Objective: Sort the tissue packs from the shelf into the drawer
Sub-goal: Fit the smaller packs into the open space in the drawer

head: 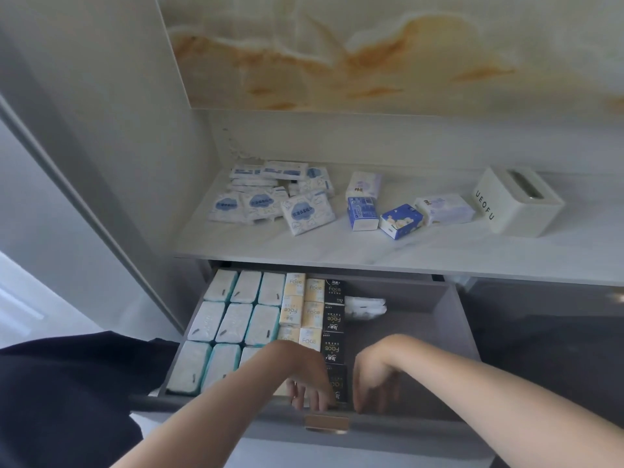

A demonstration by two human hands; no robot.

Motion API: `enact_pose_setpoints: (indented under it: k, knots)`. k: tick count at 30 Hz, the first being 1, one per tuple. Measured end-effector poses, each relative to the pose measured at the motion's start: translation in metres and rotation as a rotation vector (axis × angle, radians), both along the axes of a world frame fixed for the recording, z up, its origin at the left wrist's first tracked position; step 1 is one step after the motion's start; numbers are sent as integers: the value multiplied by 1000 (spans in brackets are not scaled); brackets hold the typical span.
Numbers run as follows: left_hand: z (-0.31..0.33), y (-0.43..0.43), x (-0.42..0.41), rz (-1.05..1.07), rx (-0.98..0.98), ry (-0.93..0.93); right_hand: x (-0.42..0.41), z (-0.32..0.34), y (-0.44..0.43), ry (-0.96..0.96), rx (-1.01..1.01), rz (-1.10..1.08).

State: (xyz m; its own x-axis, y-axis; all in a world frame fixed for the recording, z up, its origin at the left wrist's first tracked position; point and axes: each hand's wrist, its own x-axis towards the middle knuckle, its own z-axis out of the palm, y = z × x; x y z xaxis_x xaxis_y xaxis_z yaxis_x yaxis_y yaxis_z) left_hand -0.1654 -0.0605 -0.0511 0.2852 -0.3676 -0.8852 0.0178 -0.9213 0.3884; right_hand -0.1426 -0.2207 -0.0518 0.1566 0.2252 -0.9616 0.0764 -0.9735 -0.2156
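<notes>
At the front edge of the open grey drawer point(449, 319), the left hand point(309, 388) and the right hand point(373, 388) are lowered on either side of the nearest black tissue pack point(337, 383). This pack is the last in a column of black packs point(334, 319) set on edge. The left fingers point(317, 405) are curled down against the pack's near corner, and the right fingers point(363, 405) are curled down just beside it. Whether either set is clamped on the pack cannot be told.

Trouble is judged most likely from the bare drawer floor to the right of the black column. Nothing props the column there, so a pack pressed in crooked could be tipped over. The left forearm lies across the pale yellow packs point(304, 309) and the white teal-edged packs point(233, 319), which could be dragged askew when it is lifted.

Much is left on the white marble shelf point(337, 251): a heap of flat blue-and-white packs point(270, 194) and four small blue and lilac packs point(401, 220), beside a cream tissue box point(516, 207).

The tips of both sets of fingers are hidden behind the drawer front, and the packs beneath the forearm are covered. The drawer's right side is lost in shadow. The small white bundle point(366, 307) cannot be identified, and most printing is too small to be read.
</notes>
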Motion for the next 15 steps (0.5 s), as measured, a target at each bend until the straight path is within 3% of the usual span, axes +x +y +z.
enact_pose_setpoints:
  k: [3,9,12,15]
  knots:
    - [10,0,13,-7,-41,-114,12,7,11,-150,78,-49]
    - [55,26,73,162,-134,-655,70,49,33,-793,372,-258]
    - [58,52,110,234,-41,-910,103,54,42,-937,444,-343]
    - [56,82,142,342,5,-1033,139,56,57,-1054,481,-312]
